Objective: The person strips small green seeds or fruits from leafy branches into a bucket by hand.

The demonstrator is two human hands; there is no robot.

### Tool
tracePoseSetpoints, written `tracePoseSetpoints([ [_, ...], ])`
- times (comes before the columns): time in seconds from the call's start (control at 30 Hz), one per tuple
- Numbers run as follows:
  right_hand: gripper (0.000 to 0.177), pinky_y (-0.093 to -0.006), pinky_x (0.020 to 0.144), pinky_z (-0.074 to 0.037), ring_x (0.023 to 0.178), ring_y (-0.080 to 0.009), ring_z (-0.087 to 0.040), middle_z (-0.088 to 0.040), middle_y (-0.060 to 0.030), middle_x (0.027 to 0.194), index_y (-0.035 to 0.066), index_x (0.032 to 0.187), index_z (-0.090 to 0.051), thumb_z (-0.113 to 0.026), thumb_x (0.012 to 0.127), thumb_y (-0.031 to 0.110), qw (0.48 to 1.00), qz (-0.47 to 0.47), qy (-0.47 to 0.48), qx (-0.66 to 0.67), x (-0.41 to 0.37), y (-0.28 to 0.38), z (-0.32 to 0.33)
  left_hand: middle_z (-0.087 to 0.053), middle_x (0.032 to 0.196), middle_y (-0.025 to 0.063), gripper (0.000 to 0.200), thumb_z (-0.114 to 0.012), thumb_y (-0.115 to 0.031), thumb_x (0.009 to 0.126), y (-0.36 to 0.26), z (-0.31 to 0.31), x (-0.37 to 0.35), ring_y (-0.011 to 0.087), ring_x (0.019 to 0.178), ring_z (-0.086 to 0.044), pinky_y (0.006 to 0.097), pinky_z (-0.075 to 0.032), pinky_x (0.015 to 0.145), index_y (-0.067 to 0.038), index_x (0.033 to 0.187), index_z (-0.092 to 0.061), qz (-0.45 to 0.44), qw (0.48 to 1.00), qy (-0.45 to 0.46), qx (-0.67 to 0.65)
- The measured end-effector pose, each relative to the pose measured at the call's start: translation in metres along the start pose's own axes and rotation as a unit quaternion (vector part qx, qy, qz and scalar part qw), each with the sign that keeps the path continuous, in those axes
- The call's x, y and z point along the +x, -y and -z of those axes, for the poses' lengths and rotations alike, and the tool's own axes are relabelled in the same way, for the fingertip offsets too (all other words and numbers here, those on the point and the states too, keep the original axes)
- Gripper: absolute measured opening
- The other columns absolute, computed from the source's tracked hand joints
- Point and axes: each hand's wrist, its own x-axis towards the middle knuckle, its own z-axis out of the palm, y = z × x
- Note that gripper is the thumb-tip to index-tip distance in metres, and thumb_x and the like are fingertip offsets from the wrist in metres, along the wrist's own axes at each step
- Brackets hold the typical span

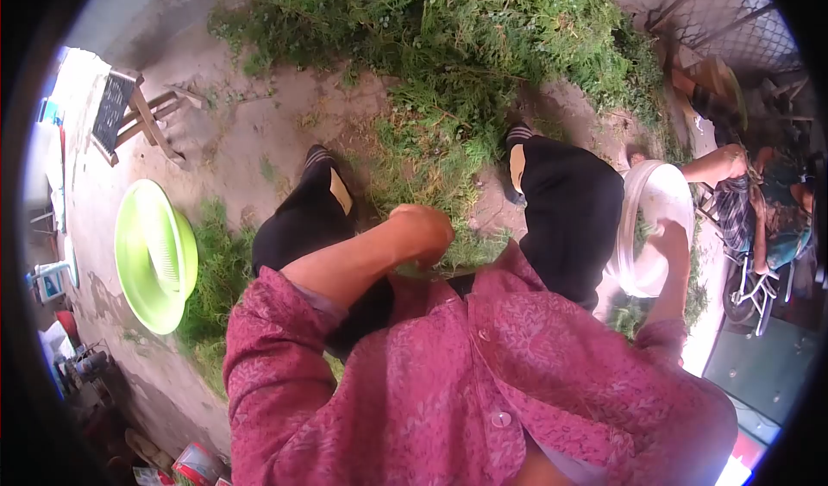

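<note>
My left hand (423, 232) is closed, knuckles up, in front of my lap above cut green sprigs (431, 154) on the ground; what its fingers hold, if anything, is hidden. On the right, my right hand (668, 243) reaches into a white plastic bucket (634, 227) beside my knee. Its fingers are too blurred to tell whether they are closed. A large heap of leafy green branches (483, 29) lies beyond my feet.
A lime-green basin (142, 257) stands on the ground at the left, near more greenery (216, 270). Behind it is a wooden stool (142, 119). At the right edge, another person (776, 206) sits with an arm extended near the bucket, beside a wheeled metal frame (750, 296).
</note>
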Motion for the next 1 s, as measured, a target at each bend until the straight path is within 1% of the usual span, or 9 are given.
tracePoseSetpoints([
  [0.07, 0.038, -0.0381, 0.090, -0.038, 0.103, -0.0309, -0.051, -0.057, -0.0173, 0.106, 0.002, 0.106, -0.056, -0.056, 0.074, 0.023, 1.000, 0.017, 0.015, -0.014, 0.009, 0.003, 0.003, -0.063, 0.095, 0.0125, 0.024, -0.062, -0.014, 0.069, 0.004, 0.002, -0.002, 0.0274, 0.091, -0.061, 0.0394, -0.050, 0.072, -0.004, 0.091, -0.065, 0.012, 0.999, 0.044, -0.001],
  [0.23, 0.040, -0.0375, 0.079, -0.044, 0.091, -0.0337, -0.057, -0.060, -0.0195, 0.096, 0.000, 0.102, -0.058, -0.056, 0.074, 0.029, 0.970, 0.208, -0.100, 0.080, 0.072, 0.141, 0.084, -0.062, 0.081, 0.0175, 0.015, -0.058, -0.012, 0.068, 0.046, 0.042, -0.013, 0.0310, 0.082, -0.061, 0.0411, -0.050, 0.063, -0.003, 0.080, -0.063, 0.083, 0.963, -0.254, -0.032],
  [0.3, 0.037, -0.0384, 0.078, -0.045, 0.090, -0.0336, -0.057, -0.060, -0.0197, 0.097, -0.001, 0.099, -0.058, -0.055, 0.074, 0.027, 0.915, 0.341, -0.157, 0.146, 0.096, 0.212, 0.087, -0.061, 0.080, 0.0170, 0.014, -0.051, -0.008, 0.071, 0.057, 0.057, -0.028, 0.0314, 0.078, -0.061, 0.0404, -0.049, 0.060, -0.004, 0.080, -0.061, 0.141, 0.885, -0.443, -0.025],
  [0.43, 0.034, -0.0356, 0.071, -0.047, 0.078, -0.0293, -0.060, -0.061, -0.0178, 0.085, -0.001, 0.098, -0.057, -0.058, 0.070, 0.018, 0.868, 0.466, 0.131, 0.106, 0.100, 0.356, 0.073, -0.060, 0.081, 0.0158, 0.014, -0.049, -0.007, 0.072, 0.059, 0.051, -0.030, 0.0299, 0.075, -0.061, 0.0416, -0.047, 0.061, -0.005, 0.082, -0.059, 0.159, 0.873, -0.460, -0.015],
  [0.5, 0.029, -0.0376, 0.074, -0.047, 0.084, -0.0301, -0.060, -0.061, -0.0186, 0.090, -0.001, 0.095, -0.059, -0.055, 0.073, 0.018, 0.824, 0.528, 0.194, 0.063, 0.116, 0.395, 0.023, -0.059, 0.083, 0.0152, 0.014, -0.051, -0.008, 0.071, 0.051, 0.049, -0.028, 0.0269, 0.075, -0.061, 0.0409, -0.045, 0.061, -0.004, 0.083, -0.058, 0.133, 0.950, -0.275, -0.060],
  [0.63, 0.025, -0.0402, 0.077, -0.047, 0.087, -0.0339, -0.058, -0.060, -0.0207, 0.091, -0.002, 0.090, -0.060, -0.057, 0.071, 0.015, 0.838, 0.514, 0.178, 0.037, 0.153, 0.429, -0.106, -0.058, 0.078, 0.0117, 0.012, -0.052, -0.009, 0.072, 0.047, 0.014, -0.013, 0.0244, 0.074, -0.060, 0.0380, -0.044, 0.061, -0.004, 0.081, -0.057, 0.073, 0.946, -0.311, -0.052],
  [0.7, 0.025, -0.0415, 0.073, -0.046, 0.082, -0.0370, -0.057, -0.060, -0.0201, 0.085, 0.001, 0.087, -0.058, -0.061, 0.067, 0.017, 0.917, 0.378, 0.113, 0.064, 0.174, 0.423, -0.178, -0.057, 0.075, 0.0092, 0.011, -0.053, -0.010, 0.071, 0.045, 0.010, -0.014, 0.0228, 0.072, -0.058, 0.0349, -0.042, 0.062, -0.004, 0.080, -0.055, 0.096, 0.939, -0.330, -0.029],
  [0.8, 0.021, -0.0437, 0.075, -0.045, 0.084, -0.0388, -0.056, -0.059, -0.0216, 0.090, 0.002, 0.086, -0.056, -0.059, 0.068, 0.010, 0.950, 0.296, 0.010, 0.097, 0.175, 0.423, -0.196, -0.055, 0.074, 0.0089, 0.012, -0.053, -0.011, 0.070, 0.047, 0.012, -0.020, 0.0223, 0.071, -0.056, 0.0340, -0.039, 0.063, -0.003, 0.080, -0.054, 0.112, 0.926, -0.358, -0.038],
  [1.0, 0.017, -0.0453, 0.074, -0.045, 0.088, -0.0387, -0.056, -0.058, -0.0230, 0.092, 0.002, 0.090, -0.053, -0.046, 0.074, 0.003, 0.968, 0.229, 0.077, 0.066, 0.184, 0.451, -0.188, -0.054, 0.074, 0.0092, 0.017, -0.053, -0.013, 0.070, 0.054, 0.014, -0.024, 0.0209, 0.072, -0.054, 0.0327, -0.037, 0.062, -0.002, 0.082, -0.053, 0.120, 0.930, -0.345, -0.049],
])
